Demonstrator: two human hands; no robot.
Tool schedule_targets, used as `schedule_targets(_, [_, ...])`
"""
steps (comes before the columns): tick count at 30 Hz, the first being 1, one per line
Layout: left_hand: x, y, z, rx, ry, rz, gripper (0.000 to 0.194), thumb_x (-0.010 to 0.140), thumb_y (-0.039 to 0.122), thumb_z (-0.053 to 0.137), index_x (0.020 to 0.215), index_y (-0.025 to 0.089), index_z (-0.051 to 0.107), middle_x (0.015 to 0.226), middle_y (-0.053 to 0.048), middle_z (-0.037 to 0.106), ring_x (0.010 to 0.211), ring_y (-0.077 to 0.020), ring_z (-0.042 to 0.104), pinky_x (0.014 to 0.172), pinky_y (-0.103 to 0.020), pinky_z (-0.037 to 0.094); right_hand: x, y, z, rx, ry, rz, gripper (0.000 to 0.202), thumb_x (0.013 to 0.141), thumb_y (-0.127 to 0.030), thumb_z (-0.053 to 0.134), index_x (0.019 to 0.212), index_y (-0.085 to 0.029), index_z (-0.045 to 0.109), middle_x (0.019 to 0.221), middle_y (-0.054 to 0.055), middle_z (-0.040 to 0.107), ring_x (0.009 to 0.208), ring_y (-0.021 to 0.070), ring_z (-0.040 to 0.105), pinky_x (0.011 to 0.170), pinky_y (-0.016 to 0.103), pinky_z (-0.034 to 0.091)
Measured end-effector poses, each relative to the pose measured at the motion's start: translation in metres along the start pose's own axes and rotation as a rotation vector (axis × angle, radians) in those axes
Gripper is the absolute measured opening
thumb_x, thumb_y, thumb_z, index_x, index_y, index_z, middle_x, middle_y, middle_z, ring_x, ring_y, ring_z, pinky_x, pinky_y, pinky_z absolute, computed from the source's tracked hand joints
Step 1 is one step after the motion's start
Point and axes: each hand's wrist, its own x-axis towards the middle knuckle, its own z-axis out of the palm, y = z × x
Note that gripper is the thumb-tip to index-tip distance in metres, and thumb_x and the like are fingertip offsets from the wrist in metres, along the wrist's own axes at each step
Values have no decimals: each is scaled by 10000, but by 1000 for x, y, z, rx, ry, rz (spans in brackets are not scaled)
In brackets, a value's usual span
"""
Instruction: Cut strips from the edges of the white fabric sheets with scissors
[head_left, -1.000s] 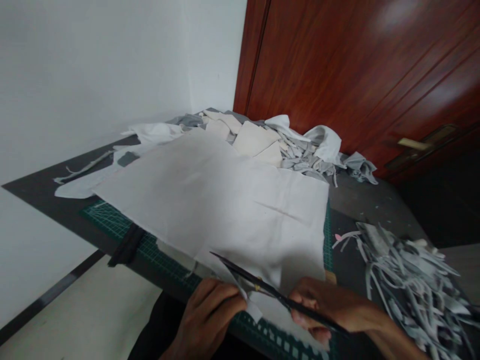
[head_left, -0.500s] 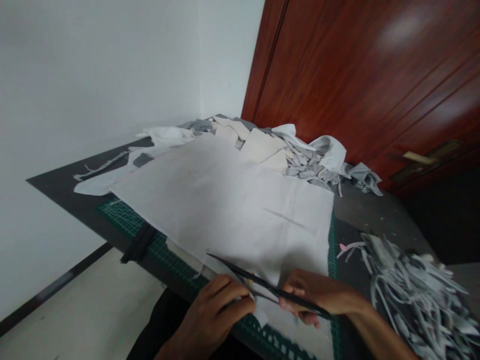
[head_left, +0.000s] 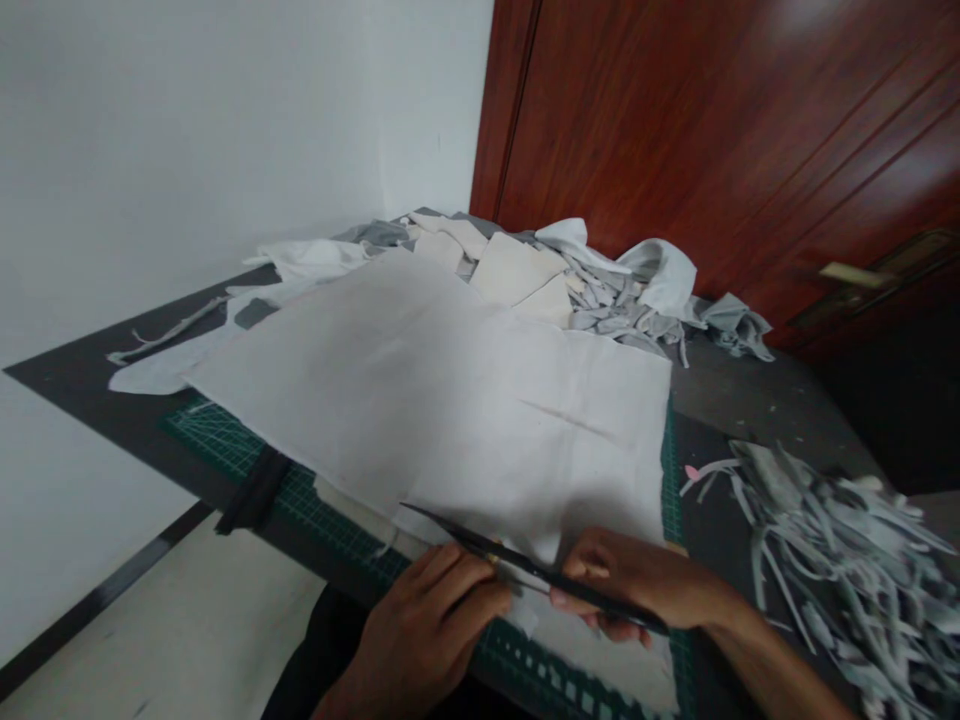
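Observation:
A large white cloth (head_left: 450,400) lies spread over a green cutting mat (head_left: 217,440). My right hand (head_left: 615,585) is closed on the handles of long black scissors (head_left: 517,562), whose blades point left along the cloth's near edge. Beside the blades, my left hand (head_left: 442,615) pinches the near edge of the cloth, its fingers bent and pressed together. Part of the lower blade is hidden behind the left fingers and the cloth.
Cream and grey scraps (head_left: 517,270) are heaped along the table's back. A pile of grey strips (head_left: 840,550) lies at the right. A black object (head_left: 255,490) rests on the mat's left part. Behind stand a white wall and a red-brown door (head_left: 675,130).
The view has shifted slightly. The scissor blades look closer together, and my left fingers are a little nearer to them.

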Motion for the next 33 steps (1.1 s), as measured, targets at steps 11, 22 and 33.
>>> schedule_targets(11, [1, -1, 0, 13, 1, -24, 360, 1089, 249, 377, 930, 228, 699, 880, 28, 728, 843, -119, 625, 818, -212, 467, 2, 4, 5, 99, -55, -24, 589, 850, -707, 635, 729, -131, 603, 611, -37, 540, 416, 15, 446, 380, 136, 440])
schedule_targets(22, [-2, -1, 2, 19, -21, -36, 343, 1083, 243, 392, 935, 227, 702, 859, 14, 713, 812, -127, 628, 766, -230, 487, 0, 1, 4, 8, -36, -19, 657, 845, -789, 561, 725, -144, 572, 592, -18, 552, 422, 28, 486, 365, 119, 422])
schedule_targets(33, [0, 0, 0, 27, -19, -28, 332, 1076, 234, 407, 932, 219, 707, 894, 10, 727, 845, -127, 645, 794, -218, 501, 1, 1, 4, 51, -41, 0, 592, 818, -719, 662, 711, -143, 582, 592, -26, 553, 413, 23, 480, 357, 114, 423])
